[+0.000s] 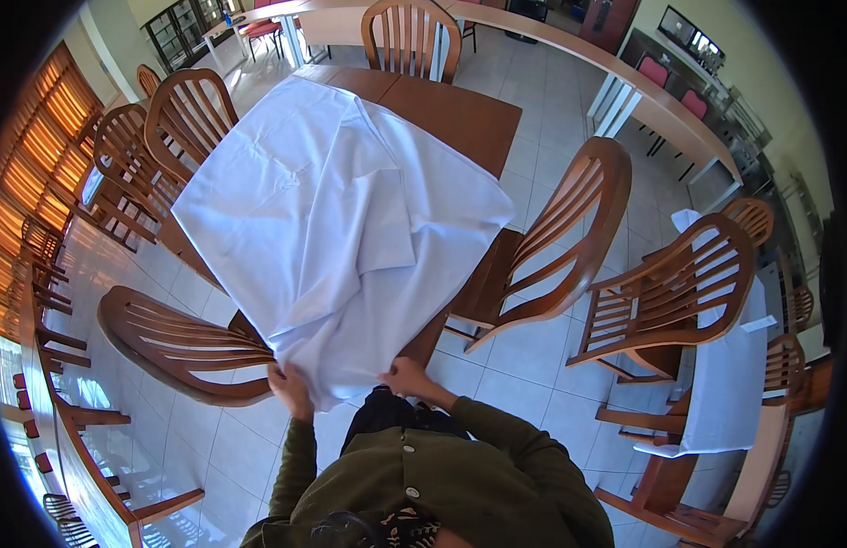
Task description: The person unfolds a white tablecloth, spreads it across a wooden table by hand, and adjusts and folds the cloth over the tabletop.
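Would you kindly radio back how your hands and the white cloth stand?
Left hand and right hand gripping near edge. White cloth creased, partly bunched on the table. Left chair and right chair close by, possibly obstructing.

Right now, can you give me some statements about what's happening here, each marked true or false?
1. The left hand grips the white cloth. True.
2. The right hand holds a chair. False: it is at the cloth's near edge.
3. The cloth covers the whole brown table. False: bare wood shows at the far right.
4. The cloth lies perfectly smooth. False: it has folds.
5. A slatted chair stands right of the table. True.
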Motion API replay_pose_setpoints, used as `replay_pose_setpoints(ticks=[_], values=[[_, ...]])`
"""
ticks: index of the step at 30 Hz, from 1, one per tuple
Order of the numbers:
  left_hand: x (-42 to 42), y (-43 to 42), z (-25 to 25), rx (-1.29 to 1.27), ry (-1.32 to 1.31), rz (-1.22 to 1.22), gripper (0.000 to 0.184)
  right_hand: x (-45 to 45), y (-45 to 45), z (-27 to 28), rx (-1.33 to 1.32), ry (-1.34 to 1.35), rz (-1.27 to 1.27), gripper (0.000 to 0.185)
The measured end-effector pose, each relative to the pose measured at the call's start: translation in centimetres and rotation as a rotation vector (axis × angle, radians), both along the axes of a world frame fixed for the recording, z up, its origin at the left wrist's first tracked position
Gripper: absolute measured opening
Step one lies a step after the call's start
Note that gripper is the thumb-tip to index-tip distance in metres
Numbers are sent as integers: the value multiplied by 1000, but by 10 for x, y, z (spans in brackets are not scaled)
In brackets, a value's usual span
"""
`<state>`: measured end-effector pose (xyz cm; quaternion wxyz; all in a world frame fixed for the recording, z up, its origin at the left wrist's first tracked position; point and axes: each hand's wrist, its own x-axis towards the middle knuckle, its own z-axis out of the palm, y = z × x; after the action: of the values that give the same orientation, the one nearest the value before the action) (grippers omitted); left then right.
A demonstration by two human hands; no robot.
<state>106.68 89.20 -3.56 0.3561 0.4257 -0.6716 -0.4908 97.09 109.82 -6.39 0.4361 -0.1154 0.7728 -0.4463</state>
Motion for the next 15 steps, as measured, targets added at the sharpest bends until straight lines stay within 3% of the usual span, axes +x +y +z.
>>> replay_pose_setpoints(ticks=[5,8,10,11,13,14,15], values=[[1,-21,5,-184,-158,123,24,23,-28,15,-157,-138,423,23],[-1,-17,12,-233,-335,11,40,-8,-33,28,-256,-89,391,23],[4,-26,-21,-126,-438,-34,70,-75,-32,9,-372,142,202,21],[4,-25,-22,-67,-503,-60,72,-105,-26,24,-265,107,110,18],[8,-29,-34,55,-534,-140,74,-165,-15,1,-251,147,-160,12],[13,-33,-54,120,-499,-192,73,-195,-6,-9,-172,312,-265,11],[24,-49,-93,139,-629,-264,62,-226,3,-32,-35,477,-390,12]])
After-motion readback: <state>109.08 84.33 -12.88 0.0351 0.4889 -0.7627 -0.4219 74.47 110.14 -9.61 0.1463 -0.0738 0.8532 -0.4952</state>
